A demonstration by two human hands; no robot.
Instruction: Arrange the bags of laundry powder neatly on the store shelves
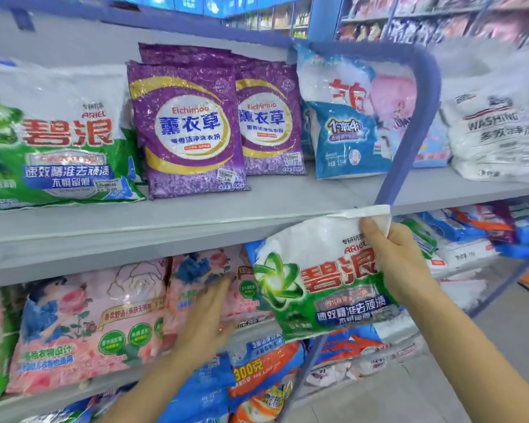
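The right hand [400, 264] pinches the top corner of a green-and-white plastic laundry powder bag [312, 288] hanging beneath it. The left hand [206, 319], fingers straight, lies against a pink floral bag [187, 276].

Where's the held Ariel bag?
Head view, right of centre: the right hand grips the Ariel bag by its top, below the upper shelf, beside the pink bags.

**Bright, flat light, soft edges**

I see bright, even store light with few shadows. Glare speckles the purple bags [187, 129]. The left hand [208, 319] is motion-blurred, the background shelves [440, 22] at far right smear, and the upper shelf [135, 227] bows with wide-angle distortion.
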